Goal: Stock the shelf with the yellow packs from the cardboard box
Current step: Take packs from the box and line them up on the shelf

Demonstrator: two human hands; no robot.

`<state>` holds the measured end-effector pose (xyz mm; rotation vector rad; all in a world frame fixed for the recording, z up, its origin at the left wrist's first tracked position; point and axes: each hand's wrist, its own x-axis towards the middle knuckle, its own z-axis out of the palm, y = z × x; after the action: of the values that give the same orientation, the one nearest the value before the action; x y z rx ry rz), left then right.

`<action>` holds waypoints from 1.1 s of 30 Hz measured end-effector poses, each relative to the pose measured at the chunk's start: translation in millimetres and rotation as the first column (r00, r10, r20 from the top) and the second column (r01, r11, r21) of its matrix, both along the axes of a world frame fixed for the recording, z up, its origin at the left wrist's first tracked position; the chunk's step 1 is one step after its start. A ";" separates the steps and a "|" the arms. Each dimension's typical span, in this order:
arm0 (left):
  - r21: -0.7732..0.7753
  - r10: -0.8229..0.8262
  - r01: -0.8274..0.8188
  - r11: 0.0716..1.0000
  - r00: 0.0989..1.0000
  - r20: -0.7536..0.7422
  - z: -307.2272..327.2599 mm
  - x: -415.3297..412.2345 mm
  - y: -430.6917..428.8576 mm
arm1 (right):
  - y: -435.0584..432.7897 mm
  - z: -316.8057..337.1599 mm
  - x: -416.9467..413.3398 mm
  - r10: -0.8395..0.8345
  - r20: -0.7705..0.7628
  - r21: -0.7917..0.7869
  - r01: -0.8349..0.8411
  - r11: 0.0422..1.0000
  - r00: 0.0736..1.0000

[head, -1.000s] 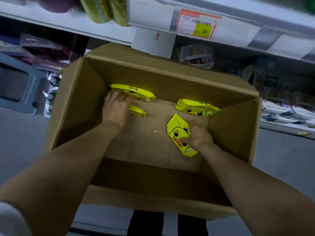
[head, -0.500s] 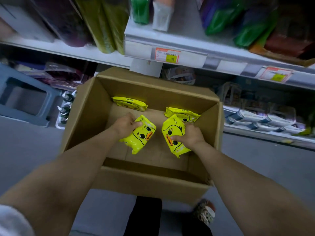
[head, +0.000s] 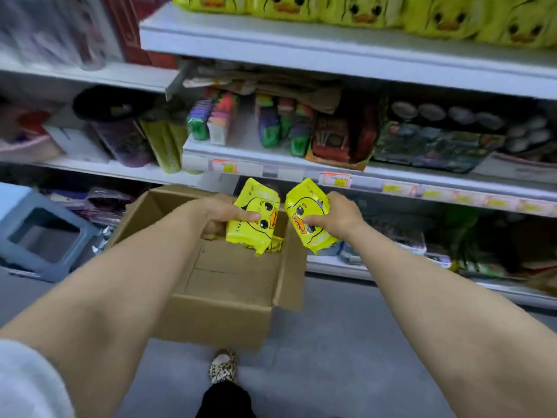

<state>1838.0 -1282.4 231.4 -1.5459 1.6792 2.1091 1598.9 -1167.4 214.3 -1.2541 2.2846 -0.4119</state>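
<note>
**Mia:** What is way over on the left?

**Ben:** A white sleeve [head: 27, 384] in the bottom corner. A blue plastic stool [head: 45, 233] is on the floor by the low shelves.

**Mia:** And next to the stool?

**Ben:** The cardboard box [head: 217, 315]. It sits on the grey floor with its flaps open. A leopard-print shoe [head: 223, 366] is near it, on our side.

**Mia:** What is the left hand [head: 217, 215] doing?

**Ben:** It is up over the box. Its fingers are wrapped round a yellow duck pack [head: 256, 218], and the thumb lies on the duck's face. The pack is in the air above the box.

**Mia:** Is anything in the box?

**Ben:** A bit of yellow [head: 275, 245] peeks out under that pack. Most of it is hidden.

**Mia:** And the right hand [head: 340, 218]?

**Ben:** It grips a second yellow duck pack [head: 307, 215], up over the box's right edge. This one is just beside the first pack, and they do not touch.

**Mia:** Where are the other packs?

**Ben:** High up on the top shelf [head: 331, 52]. A row of yellow duck packs [head: 361, 13] stands there and runs off to the right. The middle shelf has coloured packets [head: 268, 128] and a price tag [head: 336, 180] on its front edge.
</note>
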 end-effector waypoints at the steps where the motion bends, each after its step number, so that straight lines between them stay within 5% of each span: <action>1: -0.032 -0.015 0.016 0.999 1.000 0.005 16.9 -13.3 10.8 | 10.9 16.5 -12.9 0.001 -0.026 -0.027 -0.001 1.000 1.000; 14: -0.429 -0.209 0.231 0.873 0.973 0.098 194.8 -174.7 136.4 | 167.7 165.8 -161.0 -0.080 -0.143 -0.266 0.039 0.963 0.987; 33: -0.622 -0.430 0.473 0.624 0.872 0.232 278.4 -402.8 154.7 | 272.0 232.1 -365.0 -0.235 -0.173 -0.312 0.174 0.934 0.956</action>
<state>1435.2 -1127.7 509.8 -1.0482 2.6298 1.2384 1233.9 -895.4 446.4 -1.2475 2.6198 -0.7519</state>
